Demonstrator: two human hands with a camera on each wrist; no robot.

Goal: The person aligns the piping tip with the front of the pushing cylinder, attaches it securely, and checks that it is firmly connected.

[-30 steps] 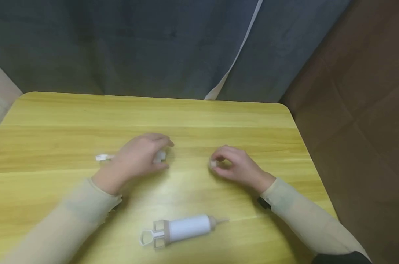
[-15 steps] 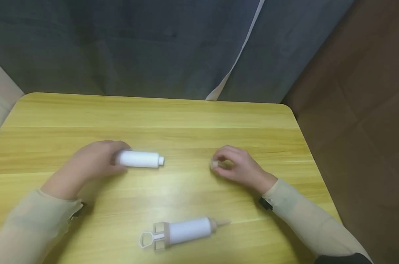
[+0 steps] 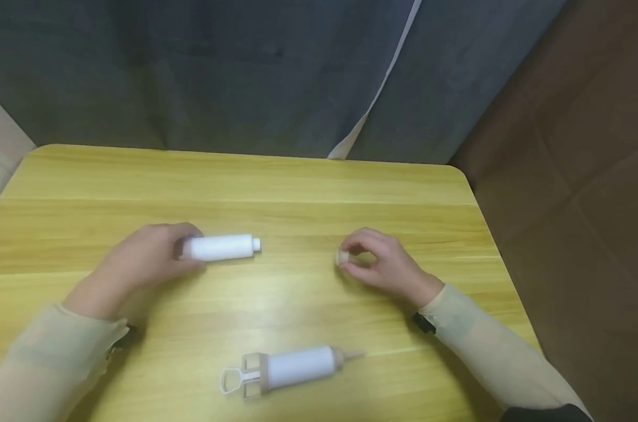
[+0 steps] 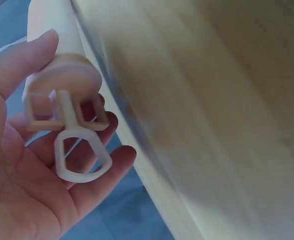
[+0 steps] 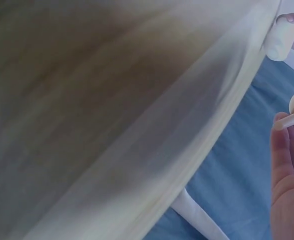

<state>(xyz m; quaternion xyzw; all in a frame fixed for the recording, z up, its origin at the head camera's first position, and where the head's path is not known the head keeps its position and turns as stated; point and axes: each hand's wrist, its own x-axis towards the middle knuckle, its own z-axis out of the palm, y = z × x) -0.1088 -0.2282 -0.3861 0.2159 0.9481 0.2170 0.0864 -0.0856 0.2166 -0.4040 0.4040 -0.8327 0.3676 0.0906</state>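
Observation:
My left hand [image 3: 147, 252] holds a white toy syringe [image 3: 224, 247] by its rear end, the small bare tip facing right. In the left wrist view, the thumb lies against the beige collar [image 4: 69, 75] and the fingers curl behind it. The white plunger ring [image 4: 81, 155] sticks out towards the wrist. Whether the barrel touches the table cannot be told. To the right, my right hand [image 3: 384, 264] pinches a small beige nozzle [image 3: 343, 257] between thumb and fingers. In the right wrist view the thin stem of the nozzle [image 5: 291, 120] points away from its round base.
A second white syringe [image 3: 302, 366] lies near the front of the wooden table [image 3: 277, 187], its beige nozzle fitted and pointing right. Behind the table hangs a dark curtain [image 3: 219, 76]; a brown cloth wall [image 3: 572, 193] closes the right side.
My left hand has slid left along the syringe, from covering its barrel to gripping its rear end. The syringe's front end has tilted slightly. My right hand with the nozzle has hardly moved.

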